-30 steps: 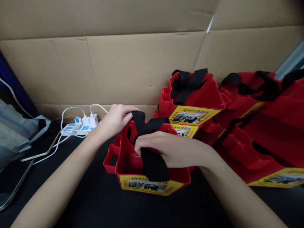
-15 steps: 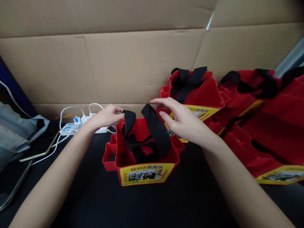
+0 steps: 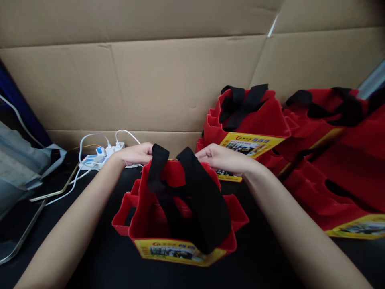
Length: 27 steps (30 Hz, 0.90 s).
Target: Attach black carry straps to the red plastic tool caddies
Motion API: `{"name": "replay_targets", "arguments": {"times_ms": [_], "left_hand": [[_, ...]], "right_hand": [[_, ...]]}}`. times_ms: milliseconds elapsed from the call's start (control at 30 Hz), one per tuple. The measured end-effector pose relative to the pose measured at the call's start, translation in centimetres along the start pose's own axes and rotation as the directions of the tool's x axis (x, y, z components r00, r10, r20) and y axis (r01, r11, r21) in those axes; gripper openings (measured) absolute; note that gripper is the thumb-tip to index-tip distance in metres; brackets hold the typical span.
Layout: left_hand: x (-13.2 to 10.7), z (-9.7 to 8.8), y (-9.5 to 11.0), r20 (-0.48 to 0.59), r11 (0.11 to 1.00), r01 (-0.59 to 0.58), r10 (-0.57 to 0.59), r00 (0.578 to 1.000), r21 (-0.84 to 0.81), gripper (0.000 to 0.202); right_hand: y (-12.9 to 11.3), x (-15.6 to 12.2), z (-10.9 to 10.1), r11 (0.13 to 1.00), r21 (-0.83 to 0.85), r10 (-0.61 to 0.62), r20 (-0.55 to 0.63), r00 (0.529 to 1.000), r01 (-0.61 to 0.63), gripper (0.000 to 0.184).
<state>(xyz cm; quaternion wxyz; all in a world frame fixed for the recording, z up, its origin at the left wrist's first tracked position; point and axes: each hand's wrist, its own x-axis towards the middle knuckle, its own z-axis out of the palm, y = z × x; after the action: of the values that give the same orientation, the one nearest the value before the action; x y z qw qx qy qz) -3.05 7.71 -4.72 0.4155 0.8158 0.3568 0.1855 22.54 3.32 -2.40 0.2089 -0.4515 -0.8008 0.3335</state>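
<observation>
In front of me is a red plastic tool box [image 3: 180, 175] with black strap handles [image 3: 207, 200] and a yellow picture label [image 3: 180, 252] on its near side. My left hand [image 3: 136, 154] grips the box's far left corner. At the far right corner my right hand [image 3: 222, 158] has its fingers bent in against the box. Both sets of fingertips are partly hidden behind the far wall. The straps stand up over the opening and cross inside it.
More red boxes [image 3: 321, 160] with black straps stand stacked on the right. A white power strip [image 3: 104, 156] with plugs and cables lies left, beside a grey bag [image 3: 21, 168]. Cardboard [image 3: 156, 88] rises behind the black table surface [image 3: 258, 265].
The red tool box has come closer to me and looks larger. My right hand has gone from open, beside the strap, to closed on the far right corner.
</observation>
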Motion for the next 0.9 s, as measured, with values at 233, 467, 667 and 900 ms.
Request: {"name": "replay_targets", "arguments": {"times_ms": [233,467,667,900], "left_hand": [[0.0,0.4,2.3,-0.125,0.988,-0.079,0.095,0.988,0.132,0.008],[-0.3,0.6,3.7,-0.379,0.923,-0.090,0.241,0.893,0.374,0.020],[-2.3,1.4,6.8,-0.258,0.778,-0.150,0.375,0.890,0.610,0.035],[-4.2,3.1,9.6,-0.033,0.618,-0.233,0.387,0.921,0.750,0.026]], "right_hand": [[-0.4,0.6,1.1,0.905,-0.424,-0.247,-0.449,0.858,0.039,0.020],[-1.0,-0.1,0.6,0.921,-0.301,-0.369,-0.482,0.795,0.246,0.021],[-3.0,-2.2,1.0,0.715,-0.557,-0.629,-0.247,0.737,0.423,0.022],[-4.4,-4.7,1.8,0.707,-0.587,-0.486,0.001,0.874,0.394,0.033]]}}
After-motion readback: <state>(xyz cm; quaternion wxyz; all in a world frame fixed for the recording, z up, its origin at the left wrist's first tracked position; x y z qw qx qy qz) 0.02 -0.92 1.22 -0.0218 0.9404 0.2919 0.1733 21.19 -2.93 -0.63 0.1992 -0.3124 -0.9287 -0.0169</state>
